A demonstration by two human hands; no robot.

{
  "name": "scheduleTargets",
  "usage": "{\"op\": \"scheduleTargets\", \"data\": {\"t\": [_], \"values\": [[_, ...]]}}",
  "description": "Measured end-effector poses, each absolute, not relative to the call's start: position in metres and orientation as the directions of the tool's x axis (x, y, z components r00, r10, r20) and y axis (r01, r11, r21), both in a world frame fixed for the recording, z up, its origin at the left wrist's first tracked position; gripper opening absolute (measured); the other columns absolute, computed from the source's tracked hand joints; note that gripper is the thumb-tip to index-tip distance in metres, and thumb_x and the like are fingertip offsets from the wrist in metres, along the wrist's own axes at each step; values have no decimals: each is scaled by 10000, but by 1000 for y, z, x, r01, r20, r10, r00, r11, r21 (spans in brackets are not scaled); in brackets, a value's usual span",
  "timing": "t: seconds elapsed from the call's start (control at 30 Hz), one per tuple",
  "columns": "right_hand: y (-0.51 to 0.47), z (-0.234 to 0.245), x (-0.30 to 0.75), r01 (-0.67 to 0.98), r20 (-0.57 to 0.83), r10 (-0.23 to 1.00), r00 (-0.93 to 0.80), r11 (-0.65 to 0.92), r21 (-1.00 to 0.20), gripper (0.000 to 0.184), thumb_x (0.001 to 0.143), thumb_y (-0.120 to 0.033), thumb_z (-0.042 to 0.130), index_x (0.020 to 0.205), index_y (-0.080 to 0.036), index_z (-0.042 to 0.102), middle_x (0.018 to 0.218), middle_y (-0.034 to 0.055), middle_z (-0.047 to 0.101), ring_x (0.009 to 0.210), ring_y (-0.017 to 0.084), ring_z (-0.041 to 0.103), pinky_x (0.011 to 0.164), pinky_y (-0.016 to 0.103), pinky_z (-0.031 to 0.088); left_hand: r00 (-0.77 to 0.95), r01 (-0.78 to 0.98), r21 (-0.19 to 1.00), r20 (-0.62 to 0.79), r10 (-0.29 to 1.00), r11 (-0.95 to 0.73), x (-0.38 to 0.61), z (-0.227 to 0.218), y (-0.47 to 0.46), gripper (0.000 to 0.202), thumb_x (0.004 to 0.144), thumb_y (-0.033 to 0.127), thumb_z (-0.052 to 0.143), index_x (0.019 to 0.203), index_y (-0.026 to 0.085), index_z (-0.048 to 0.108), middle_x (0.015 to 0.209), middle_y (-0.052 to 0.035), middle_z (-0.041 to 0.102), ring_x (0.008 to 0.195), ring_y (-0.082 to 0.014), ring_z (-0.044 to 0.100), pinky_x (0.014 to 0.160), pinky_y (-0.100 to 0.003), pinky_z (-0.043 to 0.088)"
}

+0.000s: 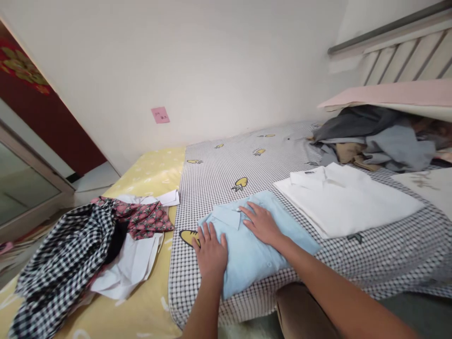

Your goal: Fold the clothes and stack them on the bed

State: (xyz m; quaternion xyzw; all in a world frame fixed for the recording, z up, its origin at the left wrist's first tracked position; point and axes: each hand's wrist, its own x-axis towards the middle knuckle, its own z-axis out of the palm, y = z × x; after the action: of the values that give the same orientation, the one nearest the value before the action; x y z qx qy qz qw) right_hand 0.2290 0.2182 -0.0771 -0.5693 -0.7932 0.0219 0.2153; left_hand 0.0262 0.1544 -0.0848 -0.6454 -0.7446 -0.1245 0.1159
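Observation:
A folded light blue shirt [254, 254] lies on the checked bedsheet [226, 183] near the bed's front edge. My left hand [210, 252] rests flat on the shirt's left edge, fingers stretched out. My right hand [261, 223] lies flat on the shirt just below its collar, fingers spread. Neither hand holds anything. To the right of the blue shirt lies a folded white shirt [346, 200].
A heap of unfolded clothes, black-and-white checked cloth [63, 263], red patterned cloth [144, 219] and white pieces, lies at left on a yellow sheet [151, 174]. Grey and tan garments [381, 139] pile up at the back right under a pink board [388, 94]. A wall stands behind the bed.

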Motion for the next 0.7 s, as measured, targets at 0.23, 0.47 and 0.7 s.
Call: {"op": "scheduleTargets", "data": {"t": [0.23, 0.47, 0.7], "values": [[213, -75, 231, 911, 298, 919, -258, 334, -243, 492, 1028, -367, 473, 1519, -346, 501, 1605, 111, 422, 1436, 297, 414, 1145, 503, 352, -158, 987, 56, 301, 941, 148, 29, -78, 153, 589, 1006, 407, 401, 1523, 129, 457, 1611, -162, 413, 1505, -372, 354, 1216, -621, 285], [211, -74, 230, 894, 293, 918, -269, 351, -280, 408, 1022, -343, 486, 1401, -373, 633, 1603, 91, 430, 1444, 291, 402, 1150, 500, 333, -151, 988, 21, 288, 946, 151, 28, -80, 154, 605, 1013, 419, 378, 1538, 122, 429, 1617, -155, 401, 1512, -370, 338, 1220, -621, 273], [208, -69, 229, 894, 296, 921, -253, 340, -292, 394, 1018, -334, 498, 1378, -389, 648, 1590, 67, 450, 1447, 276, 396, 1152, 499, 329, -133, 990, 3, 321, 938, 140, 25, -85, 156, 610, 1010, 426, 364, 1529, 116, 443, 1605, -166, 413, 1492, -376, 375, 1201, -637, 297]]}}
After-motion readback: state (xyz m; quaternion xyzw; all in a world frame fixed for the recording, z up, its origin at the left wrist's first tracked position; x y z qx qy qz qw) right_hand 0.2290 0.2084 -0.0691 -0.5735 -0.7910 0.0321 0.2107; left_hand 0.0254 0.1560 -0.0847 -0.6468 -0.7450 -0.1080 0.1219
